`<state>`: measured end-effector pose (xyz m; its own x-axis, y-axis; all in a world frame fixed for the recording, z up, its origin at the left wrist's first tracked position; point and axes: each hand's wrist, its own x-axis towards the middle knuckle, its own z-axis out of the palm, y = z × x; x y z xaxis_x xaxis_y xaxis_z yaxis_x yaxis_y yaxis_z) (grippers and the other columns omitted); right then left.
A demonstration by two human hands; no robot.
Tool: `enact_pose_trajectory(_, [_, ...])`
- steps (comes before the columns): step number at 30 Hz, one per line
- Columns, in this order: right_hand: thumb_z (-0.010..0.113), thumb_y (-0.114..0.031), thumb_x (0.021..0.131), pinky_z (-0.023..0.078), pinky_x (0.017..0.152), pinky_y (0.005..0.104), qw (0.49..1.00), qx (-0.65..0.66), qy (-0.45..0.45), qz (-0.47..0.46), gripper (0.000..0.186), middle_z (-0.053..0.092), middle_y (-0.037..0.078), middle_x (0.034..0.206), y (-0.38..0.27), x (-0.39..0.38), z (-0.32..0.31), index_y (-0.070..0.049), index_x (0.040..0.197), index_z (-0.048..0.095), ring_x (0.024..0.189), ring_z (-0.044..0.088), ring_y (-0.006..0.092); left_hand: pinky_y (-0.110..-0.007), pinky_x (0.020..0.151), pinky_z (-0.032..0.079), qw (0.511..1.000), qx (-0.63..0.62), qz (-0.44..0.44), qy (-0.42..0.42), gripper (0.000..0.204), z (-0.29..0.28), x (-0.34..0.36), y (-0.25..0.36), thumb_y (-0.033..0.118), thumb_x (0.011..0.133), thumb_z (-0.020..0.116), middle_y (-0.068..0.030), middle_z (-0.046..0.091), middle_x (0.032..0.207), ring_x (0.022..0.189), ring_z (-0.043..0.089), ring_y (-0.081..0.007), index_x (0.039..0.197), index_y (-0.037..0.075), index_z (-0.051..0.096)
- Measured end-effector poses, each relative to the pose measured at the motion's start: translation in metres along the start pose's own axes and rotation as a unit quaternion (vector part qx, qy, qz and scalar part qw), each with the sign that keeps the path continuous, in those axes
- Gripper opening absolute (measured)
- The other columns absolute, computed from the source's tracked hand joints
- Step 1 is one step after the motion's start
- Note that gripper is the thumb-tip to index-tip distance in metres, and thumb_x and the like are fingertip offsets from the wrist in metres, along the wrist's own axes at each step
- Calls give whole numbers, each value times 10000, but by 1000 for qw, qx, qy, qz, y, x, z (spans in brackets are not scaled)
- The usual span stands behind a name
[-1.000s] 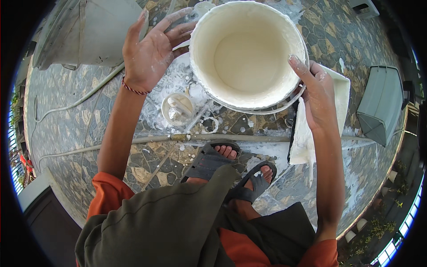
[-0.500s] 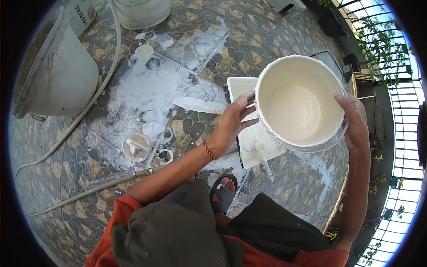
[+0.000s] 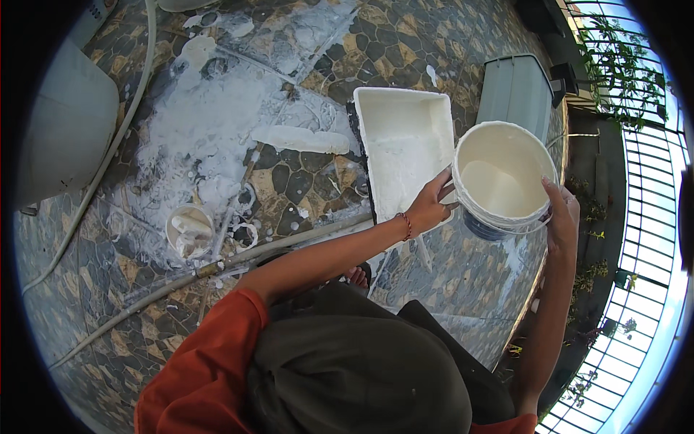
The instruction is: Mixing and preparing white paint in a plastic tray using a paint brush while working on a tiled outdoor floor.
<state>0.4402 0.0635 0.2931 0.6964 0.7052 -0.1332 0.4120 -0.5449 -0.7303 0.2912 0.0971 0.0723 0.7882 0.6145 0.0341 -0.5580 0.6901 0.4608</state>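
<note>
A round white paint bucket (image 3: pixel 510 145), its rim caked with paint and white paint in its bottom, is held out at the right, tilted toward me. My left hand (image 3: pixel 432 205) grips its left side, fingers round the wall. On its right side is my right hand (image 3: pixel 562 215), thumb at the rim and the other fingers largely hidden behind the wall. Just left of the bucket lies a white paint tray (image 3: pixel 405 119), coated inside with paint. A paintbrush (image 3: pixel 423 253) shows below the tray, partly hidden by my left hand.
A grey-green bin (image 3: pixel 515 94) stands beyond the bucket. Left of the tray, white paint covers the stone-patterned floor, where a small tub (image 3: pixel 190 230) and a long white piece (image 3: pixel 300 139) lie. A hose (image 3: pixel 130 123) curves past a large pale tub (image 3: pixel 69 119). Metal railing (image 3: pixel 650 195) runs at right.
The bucket, in both hands, has moved away from me and to the right, off the tray, uncovering more of the tray and the bin. My view has shifted too.
</note>
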Motion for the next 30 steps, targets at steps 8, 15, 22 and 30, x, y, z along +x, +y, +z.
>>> enact_pose_trajectory(8, [704, -341, 854, 357, 513, 188, 995, -93, 3, 24, 309, 590, -14, 669, 0, 8, 1, -44, 817, 630, 544, 495, 40, -432, 1038, 458, 998, -49, -34, -15, 1052, -7, 5, -12, -261, 580, 384, -5, 229, 1541, 1433, 241, -257, 1516, 183, 200])
enact_pose_trajectory(15, [742, -364, 816, 375, 464, 213, 989, -146, 1, -13, 362, 568, 2, 609, -2, 11, 21, -34, 735, 620, 492, 487, 58, -440, 992, 495, 998, 30, -47, 23, 1000, -14, 3, -9, -234, 657, 518, -29, 315, 1510, 1396, 323, -285, 1513, 189, 223])
enact_pose_trajectory(22, [754, -308, 816, 357, 458, 212, 988, -153, 24, -12, 329, 547, 3, 582, -19, 16, 41, -52, 691, 590, 476, 477, 53, -396, 935, 542, 998, 49, 9, 31, 942, -28, 19, -15, -192, 646, 633, -32, 412, 1428, 1275, 464, -242, 1468, 139, 312])
enact_pose_trajectory(30, [770, -291, 800, 406, 417, 216, 978, -199, 25, -54, 358, 564, 28, 572, -34, 23, 59, 17, 685, 628, 446, 495, 69, -386, 893, 580, 999, -8, -14, 51, 854, -33, 29, -14, -202, 643, 642, -46, 499, 1329, 1196, 533, -223, 1398, 105, 385])
